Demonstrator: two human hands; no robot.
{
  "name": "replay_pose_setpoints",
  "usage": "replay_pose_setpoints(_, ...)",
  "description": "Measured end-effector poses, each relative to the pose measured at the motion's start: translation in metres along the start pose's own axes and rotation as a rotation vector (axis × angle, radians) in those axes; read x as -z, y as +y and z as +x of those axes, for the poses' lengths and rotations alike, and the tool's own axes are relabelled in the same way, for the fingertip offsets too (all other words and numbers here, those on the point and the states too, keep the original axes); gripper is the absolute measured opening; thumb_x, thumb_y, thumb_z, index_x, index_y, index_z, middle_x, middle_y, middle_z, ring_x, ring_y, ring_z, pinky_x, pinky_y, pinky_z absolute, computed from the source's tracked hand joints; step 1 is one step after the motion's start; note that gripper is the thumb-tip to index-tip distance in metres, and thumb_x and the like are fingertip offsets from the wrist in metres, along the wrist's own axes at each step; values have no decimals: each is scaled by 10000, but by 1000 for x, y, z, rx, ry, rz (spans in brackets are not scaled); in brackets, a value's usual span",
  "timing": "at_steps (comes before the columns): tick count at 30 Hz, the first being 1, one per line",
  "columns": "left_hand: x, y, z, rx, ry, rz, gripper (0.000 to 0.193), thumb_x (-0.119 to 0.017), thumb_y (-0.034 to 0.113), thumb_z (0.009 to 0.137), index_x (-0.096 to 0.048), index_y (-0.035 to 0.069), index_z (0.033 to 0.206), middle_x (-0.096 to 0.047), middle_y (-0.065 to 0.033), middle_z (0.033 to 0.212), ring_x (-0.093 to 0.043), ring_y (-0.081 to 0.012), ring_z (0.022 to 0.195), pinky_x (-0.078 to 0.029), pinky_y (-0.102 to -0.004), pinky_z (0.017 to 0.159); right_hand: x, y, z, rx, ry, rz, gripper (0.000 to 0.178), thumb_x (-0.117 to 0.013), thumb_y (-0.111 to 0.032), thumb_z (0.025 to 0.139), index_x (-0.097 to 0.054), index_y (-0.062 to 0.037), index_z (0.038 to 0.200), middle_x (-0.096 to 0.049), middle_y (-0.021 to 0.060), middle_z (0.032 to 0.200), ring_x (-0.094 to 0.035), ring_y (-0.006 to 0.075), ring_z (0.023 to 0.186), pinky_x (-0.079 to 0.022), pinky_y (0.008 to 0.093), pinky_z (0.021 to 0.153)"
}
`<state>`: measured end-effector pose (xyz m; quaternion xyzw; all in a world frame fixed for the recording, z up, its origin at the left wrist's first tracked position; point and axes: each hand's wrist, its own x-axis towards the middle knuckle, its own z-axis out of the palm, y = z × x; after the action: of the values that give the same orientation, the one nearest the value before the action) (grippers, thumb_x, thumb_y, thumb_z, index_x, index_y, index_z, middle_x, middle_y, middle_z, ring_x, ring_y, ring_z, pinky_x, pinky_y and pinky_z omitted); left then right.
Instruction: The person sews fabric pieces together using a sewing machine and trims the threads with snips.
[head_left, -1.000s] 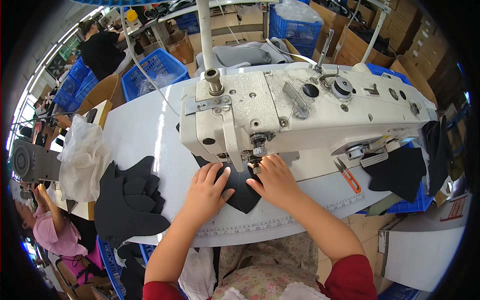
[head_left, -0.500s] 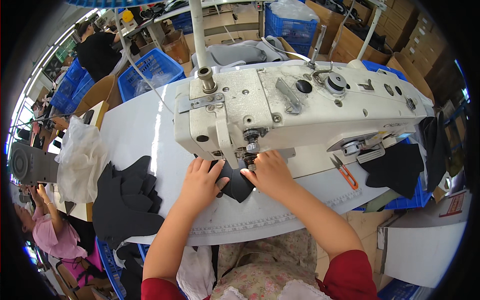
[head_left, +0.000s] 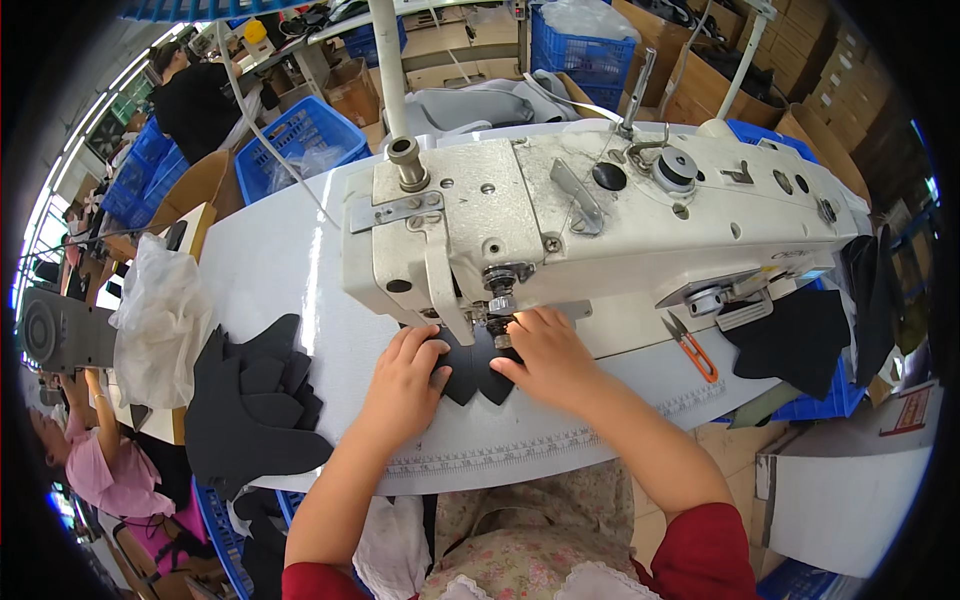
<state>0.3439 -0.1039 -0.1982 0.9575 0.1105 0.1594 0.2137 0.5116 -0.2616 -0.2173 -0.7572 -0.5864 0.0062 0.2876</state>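
Under the head of a white sewing machine (head_left: 480, 200), a black fabric piece (head_left: 462, 378) lies on the table with two pointed ends toward me and a line running between them. My left hand (head_left: 408, 375) holds its left side, fingers bent and thumb pressed on the edge. On the other side my right hand (head_left: 548, 355) grips the fabric close to the presser area, thumb on top and fingertips partly hidden behind the machine's lower parts. The needle and the fabric's far end are hidden by the machine head.
A pile of black cut pieces (head_left: 255, 405) rests left on the pale table (head_left: 270, 240). Orange-handled thread snips (head_left: 693, 350) lie at the right, near more black fabric (head_left: 790, 335). A measuring tape strip (head_left: 500, 455) runs along the front edge. Blue crates (head_left: 300, 145) and two people are beyond.
The black fabric has turned from a slant to nearly straight, and both its pointed ends now show side by side. Both hands have shifted slightly with it, staying on the fabric.
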Motion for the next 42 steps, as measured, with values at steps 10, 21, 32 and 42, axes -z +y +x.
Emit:
replay_pose_setpoints(10,7,-10,5,-40,-51,-59,271,-662,32,789,-563,11,1041,-548,-186,1219,-489,-399,1166,-409,-455,988,1,3,2,2,-58,13,449,-702,-280,812,-561,-52,1172,-535,130,1120,-493,333,1130,-394,436,979)
replay_pose_setpoints(21,0,-15,15,-52,10,32,233,-645,70,810,-579,19,1028,-569,-134,1042,-532,-341,1043,-437,-428,897,-4,8,15,-36,-29,6,292,-696,-300,827,-609,-26,879,-591,135,887,-569,327,901,-444,426,841)
replay_pose_setpoints(32,-4,0,15,-107,55,95,130,-652,56,769,-629,75,895,-606,-95,1024,-556,-303,1017,-425,-429,906,0,-3,9,92,-21,-91,238,-713,-249,782,-613,-96,935,-612,52,1022,-567,251,1022,-430,427,867)
replay_pose_setpoints(42,-7,-8,12,-174,94,-111,144,-678,-8,748,-639,52,873,-600,-134,1038,-578,-345,978,-486,-415,824,3,-6,5,124,17,-146,248,-711,-244,793,-610,-99,968,-579,48,1061,-518,228,1085,-380,407,959)
